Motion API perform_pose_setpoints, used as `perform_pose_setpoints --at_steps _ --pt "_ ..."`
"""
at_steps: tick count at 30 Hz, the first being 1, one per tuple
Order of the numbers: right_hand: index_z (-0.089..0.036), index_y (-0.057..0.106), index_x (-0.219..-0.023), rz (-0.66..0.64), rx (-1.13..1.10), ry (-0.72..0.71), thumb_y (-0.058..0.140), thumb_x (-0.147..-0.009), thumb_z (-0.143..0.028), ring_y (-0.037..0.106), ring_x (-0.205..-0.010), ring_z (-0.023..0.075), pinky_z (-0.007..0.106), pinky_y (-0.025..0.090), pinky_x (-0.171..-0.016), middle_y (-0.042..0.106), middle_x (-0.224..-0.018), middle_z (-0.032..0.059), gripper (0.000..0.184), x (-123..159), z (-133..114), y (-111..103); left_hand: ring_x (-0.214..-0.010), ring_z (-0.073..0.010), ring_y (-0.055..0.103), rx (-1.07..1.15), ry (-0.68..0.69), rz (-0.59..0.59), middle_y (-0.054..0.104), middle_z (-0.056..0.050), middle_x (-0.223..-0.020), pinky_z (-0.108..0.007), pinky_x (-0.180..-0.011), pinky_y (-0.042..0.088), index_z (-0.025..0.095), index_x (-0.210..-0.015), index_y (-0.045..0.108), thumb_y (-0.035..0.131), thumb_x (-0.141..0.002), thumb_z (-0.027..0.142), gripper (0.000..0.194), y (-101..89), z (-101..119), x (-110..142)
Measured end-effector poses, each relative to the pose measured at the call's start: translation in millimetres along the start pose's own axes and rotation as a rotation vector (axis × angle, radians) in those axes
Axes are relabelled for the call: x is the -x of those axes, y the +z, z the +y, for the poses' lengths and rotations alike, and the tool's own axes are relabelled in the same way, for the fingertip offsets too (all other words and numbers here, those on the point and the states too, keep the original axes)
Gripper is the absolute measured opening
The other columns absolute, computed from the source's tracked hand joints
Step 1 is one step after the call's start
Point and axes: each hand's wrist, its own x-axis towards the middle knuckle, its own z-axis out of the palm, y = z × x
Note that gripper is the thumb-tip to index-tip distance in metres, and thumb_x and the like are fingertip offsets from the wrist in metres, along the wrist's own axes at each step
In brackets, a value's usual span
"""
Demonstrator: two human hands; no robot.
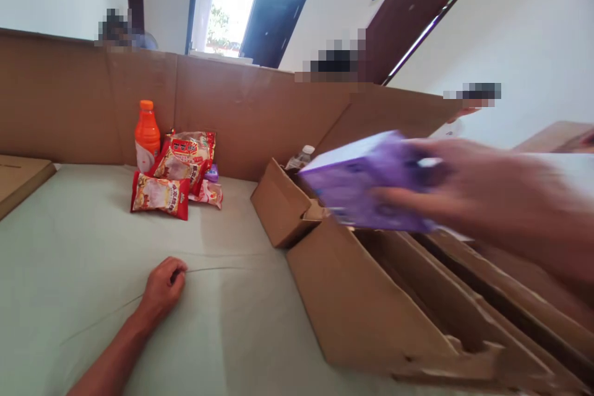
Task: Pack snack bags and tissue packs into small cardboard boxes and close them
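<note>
A purple box (355, 179) hangs in the air over the cardboard boxes on the right, blurred by motion. My right hand (431, 179) grips it at its right end, with the thumb along the near side and the other fingers partly smeared. Loosely curled into a fist, my left hand (166, 281) rests on the pale green cloth (116, 297) and shows nothing in it. Beyond it lie a red-edged snack bag (160, 195), more snack bags (190, 151) and a small pink packet (208, 195). An orange drink bottle (147, 136) stands upright behind them.
Long open-topped cardboard boxes (362, 297) line the right side, with a smaller cardboard box (281, 210) at their far end. A clear bottle (304, 156) shows behind that one. A cardboard wall (241, 111) closes off the back, and people are partly visible beyond it.
</note>
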Motion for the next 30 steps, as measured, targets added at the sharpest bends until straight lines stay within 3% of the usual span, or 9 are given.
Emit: perform_pose_setpoints --at_steps 3,6,10,14,18,21,24,26,30 --pt "-0.019 0.064 -0.115 -0.217 -0.062 -0.276 0.063 -0.077 -0.045 0.064 -0.086 0.0288 0.037 0.043 -0.074 0.070 -0.104 0.0136 0.046 -31.2 -107.5 23.9 -0.069 -0.0162 0.062 0.010 0.013 -0.005 0.068 -0.004 -0.078 -0.027 -0.067 0.049 0.020 -0.080 0.064 0.045 -0.080 0.021 0.019 0.8 -2.2 0.4" --pt "-0.016 0.065 -0.115 -0.397 -0.056 -0.399 0.064 -0.076 -0.032 0.065 -0.097 0.0285 0.036 0.041 -0.084 0.070 -0.109 0.0140 0.042 -50.9 -176.7 76.5 -0.069 -0.0162 0.062 0.010 0.015 0.009 0.068 -0.004 -0.077 -0.026 -0.065 0.049 0.020 -0.080 0.063 0.045 -0.080 0.021 0.018 3.4 -5.0 1.3" --pt "-0.014 0.062 -0.126 -0.459 -0.100 -0.463 0.069 -0.074 -0.021 0.065 -0.109 0.0318 0.039 0.043 -0.088 0.069 -0.121 0.0180 0.053 -66.9 -222.2 145.4 -0.069 -0.0171 0.063 0.006 0.017 0.025 0.067 -0.004 -0.074 -0.027 -0.065 0.049 0.020 -0.076 0.063 0.044 -0.080 0.019 0.019 6.1 -6.9 0.9" --pt "-0.013 0.058 -0.133 -0.470 -0.190 -0.473 0.066 -0.079 -0.013 0.059 -0.124 0.0301 0.038 0.045 -0.096 0.062 -0.136 0.0194 0.055 -71.5 -235.2 169.2 -0.073 -0.0195 0.067 0.026 0.043 0.007 0.069 -0.005 -0.076 -0.030 -0.069 0.054 0.021 -0.076 0.063 0.044 -0.081 0.021 0.019 5.0 -6.4 -0.4" --pt "-0.018 0.062 -0.131 -0.445 -0.302 -0.466 0.070 -0.081 -0.017 0.056 -0.129 0.0246 0.034 0.045 -0.101 0.061 -0.141 0.0119 0.051 -64.0 -216.6 148.0 -0.075 -0.0212 0.071 0.040 0.067 0.028 0.073 -0.007 -0.081 -0.033 -0.071 0.058 0.020 -0.083 0.067 0.047 -0.085 0.027 0.021 4.2 -14.0 -4.8" --pt "-0.023 0.070 -0.120 -0.383 -0.375 -0.408 0.069 -0.083 -0.020 0.066 -0.113 0.0194 0.030 0.048 -0.096 0.070 -0.128 0.0048 0.037 -59.7 -181.1 114.3 -0.075 -0.0208 0.074 0.031 0.100 0.082 0.077 -0.005 -0.083 -0.031 -0.070 0.061 0.022 -0.084 0.070 0.052 -0.083 0.032 0.021 5.4 -23.6 -10.8" --pt "-0.021 0.075 -0.110 -0.284 -0.408 -0.249 0.063 -0.086 -0.020 0.070 -0.088 0.0143 0.024 0.051 -0.081 0.077 -0.103 0.0023 0.027 -66.3 -123.0 78.5 -0.073 -0.0201 0.076 0.004 0.143 0.114 0.078 -0.003 -0.081 -0.028 -0.066 0.063 0.023 -0.082 0.071 0.054 -0.082 0.036 0.021 4.0 -27.7 -14.6" --pt "-0.020 0.076 -0.106 -0.209 -0.397 -0.107 0.057 -0.088 -0.020 0.069 -0.082 0.0138 0.023 0.050 -0.076 0.077 -0.094 0.0013 0.026 -75.5 -72.8 62.0 -0.072 -0.0193 0.077 -0.031 0.170 0.132 0.079 -0.002 -0.081 -0.026 -0.066 0.063 0.024 -0.082 0.072 0.055 -0.082 0.037 0.022 1.4 -27.1 -15.8" --pt "-0.016 0.075 -0.104 -0.125 -0.295 0.229 0.051 -0.092 -0.016 0.068 -0.092 0.0175 0.026 0.050 -0.081 0.076 -0.098 0.0052 0.026 -79.2 32.0 62.6 -0.073 -0.0182 0.077 -0.095 0.255 0.154 0.079 0.000 -0.082 -0.023 -0.069 0.063 0.025 -0.079 0.073 0.058 -0.082 0.040 0.021 -2.9 -26.9 -16.4"
